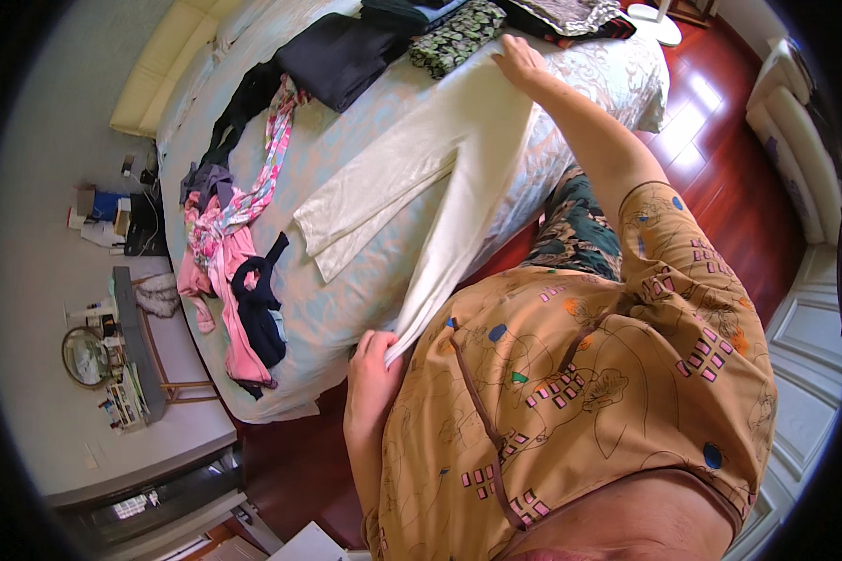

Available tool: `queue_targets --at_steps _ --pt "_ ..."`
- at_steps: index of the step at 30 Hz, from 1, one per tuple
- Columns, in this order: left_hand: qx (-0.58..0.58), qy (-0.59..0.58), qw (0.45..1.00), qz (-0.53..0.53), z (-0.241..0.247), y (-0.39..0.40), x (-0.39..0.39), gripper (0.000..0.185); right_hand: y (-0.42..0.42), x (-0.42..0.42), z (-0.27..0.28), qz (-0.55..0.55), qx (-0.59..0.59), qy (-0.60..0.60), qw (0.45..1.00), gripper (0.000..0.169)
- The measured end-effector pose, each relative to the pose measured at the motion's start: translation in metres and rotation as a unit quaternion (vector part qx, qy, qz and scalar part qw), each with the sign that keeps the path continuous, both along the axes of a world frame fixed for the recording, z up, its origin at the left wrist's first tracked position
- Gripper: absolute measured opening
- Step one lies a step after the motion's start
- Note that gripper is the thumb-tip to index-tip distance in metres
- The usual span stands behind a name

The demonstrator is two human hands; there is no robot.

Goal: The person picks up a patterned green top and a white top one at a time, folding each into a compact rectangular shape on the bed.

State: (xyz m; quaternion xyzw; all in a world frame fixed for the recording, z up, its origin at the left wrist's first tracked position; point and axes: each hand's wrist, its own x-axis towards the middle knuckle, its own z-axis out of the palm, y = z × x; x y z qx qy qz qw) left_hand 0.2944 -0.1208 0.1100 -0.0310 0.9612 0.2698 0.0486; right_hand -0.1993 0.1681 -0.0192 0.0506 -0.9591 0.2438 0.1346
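Cream trousers (428, 151) lie stretched over the bed, waist towards the far side and legs apart. My left hand (373, 375) grips the hem of the nearer leg at the bed's edge, where the fabric is bunched and lifted. The other leg lies flat on the bedspread. My right hand (520, 63) rests palm down on the waist end, thumb apart from the fingers. Just beyond it are a folded green-and-black patterned garment (456, 38) and a grey-white patterned garment (575, 14). A folded dark garment (340, 59) lies farther left.
Tangled pink clothes (231, 280), a floral strip (277, 154) and a navy garment (263, 336) lie on the bed's left part. Past them are a desk (182, 449) with a round mirror (85, 357) and a chair (182, 393). A cream padded seat (796, 154) stands right.
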Motion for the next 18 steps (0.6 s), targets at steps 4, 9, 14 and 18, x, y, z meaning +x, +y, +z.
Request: queue_targets --at_steps 4,9,14,18 --pt "0.017 0.017 0.999 -0.034 -0.005 0.006 -0.025 0.018 -0.03 0.071 0.022 0.09 0.105 0.14 0.981 0.043" --pt "-0.04 0.123 0.987 -0.099 -0.009 0.018 -0.081 0.021 -0.079 0.242 0.057 0.632 -0.186 -0.108 0.745 0.085" --pt "-0.041 0.247 0.955 -0.16 -0.01 0.033 -0.121 0.028 -0.102 0.301 0.061 0.516 -0.224 -0.187 0.805 0.044" --pt "-0.184 0.194 0.948 -0.173 -0.026 0.009 -0.133 0.024 -0.077 0.281 0.046 0.375 -0.243 -0.296 0.844 0.023"
